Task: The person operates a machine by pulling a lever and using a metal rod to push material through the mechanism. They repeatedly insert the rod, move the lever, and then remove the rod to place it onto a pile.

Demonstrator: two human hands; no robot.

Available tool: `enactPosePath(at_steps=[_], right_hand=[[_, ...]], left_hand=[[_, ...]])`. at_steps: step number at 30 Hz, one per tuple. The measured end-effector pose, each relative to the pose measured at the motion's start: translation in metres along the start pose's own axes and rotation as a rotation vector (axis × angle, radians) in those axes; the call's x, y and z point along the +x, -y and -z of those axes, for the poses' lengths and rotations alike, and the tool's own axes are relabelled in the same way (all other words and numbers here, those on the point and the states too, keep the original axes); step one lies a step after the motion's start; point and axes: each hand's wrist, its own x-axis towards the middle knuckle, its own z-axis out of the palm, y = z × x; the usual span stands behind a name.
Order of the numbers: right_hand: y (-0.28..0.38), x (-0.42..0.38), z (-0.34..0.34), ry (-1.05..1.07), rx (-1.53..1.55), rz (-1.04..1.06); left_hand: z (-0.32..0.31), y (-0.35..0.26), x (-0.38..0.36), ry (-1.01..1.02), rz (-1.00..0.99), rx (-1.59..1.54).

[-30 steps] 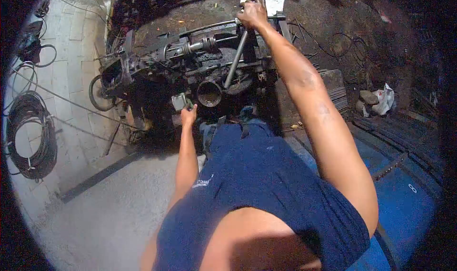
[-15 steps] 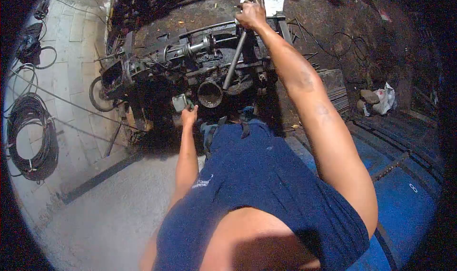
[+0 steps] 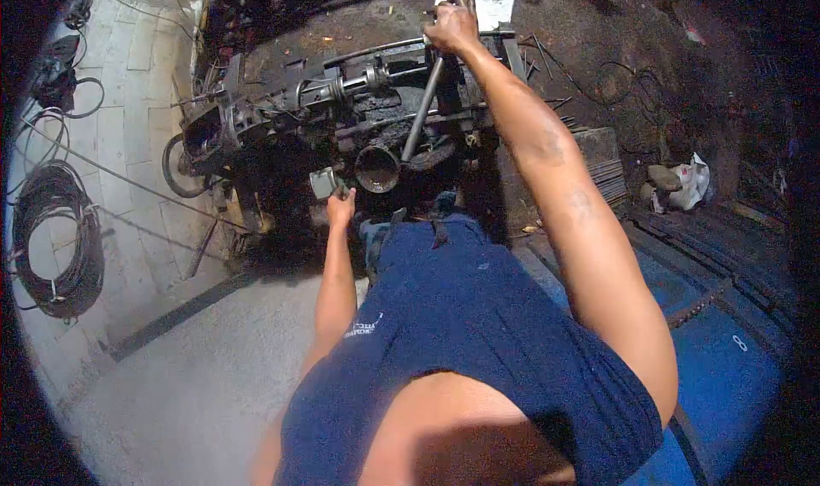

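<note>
My right hand [image 3: 453, 26] is wrapped round a long metal bar [image 3: 423, 110], which slants down towards the middle of a dark, greasy machine [image 3: 282, 114]. The bar's lower end lies beside a round cup-shaped part [image 3: 377, 168]. Further down and to the left, my left hand [image 3: 341, 206] is closed near a small pale, square-faced object [image 3: 324, 183] with a dark part at its lower right. My fingers there are small and dim, and what they grip is hard to make out.
Coiled cable [image 3: 53, 238] lies on the pale tiles at the left. At the right are a stack of flat plates [image 3: 602, 161], a white bag [image 3: 694, 183] and a blue surface [image 3: 717, 383]. A bright sheet [image 3: 495, 6] lies behind my right hand.
Both hands keep nearly the same places and grips. The view has shifted very slightly; nothing else has clearly moved.
</note>
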Motion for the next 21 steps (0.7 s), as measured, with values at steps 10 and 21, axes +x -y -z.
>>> enactPosePath(at_steps=[10, 21], right_hand=[[-0.004, 0.004, -0.001, 0.193, 0.038, -0.104], [-0.001, 0.007, -0.003, 0.191, -0.010, -0.071]], left_hand=[[0.000, 0.001, -0.001, -0.018, -0.039, -0.024], [0.002, -0.005, -0.004, -0.016, 0.005, -0.012]])
